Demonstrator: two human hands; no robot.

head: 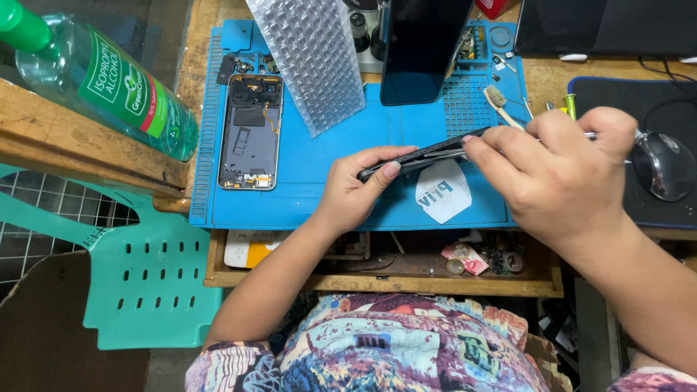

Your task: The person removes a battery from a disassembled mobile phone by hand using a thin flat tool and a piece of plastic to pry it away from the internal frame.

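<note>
From the head view, we see our left hand pinching the near end of a dark phone held edge-on above the blue work mat, thumb along its side. Our right hand closes its fingers on the phone's far end at 3 o'clock, gripping a thin metal tool as well.

At 10 o'clock a clear bottle with a green cap and a green, white and red label lies tilted on a wooden ledge. A white shield-shaped sticker with blue lettering sits on the mat just under the phone. A bubble-wrap sleeve leans at 12 o'clock, beside an opened phone body at 11.

The mat covers a wooden bench over an open drawer; a green plastic chair stands at 8 o'clock.
</note>
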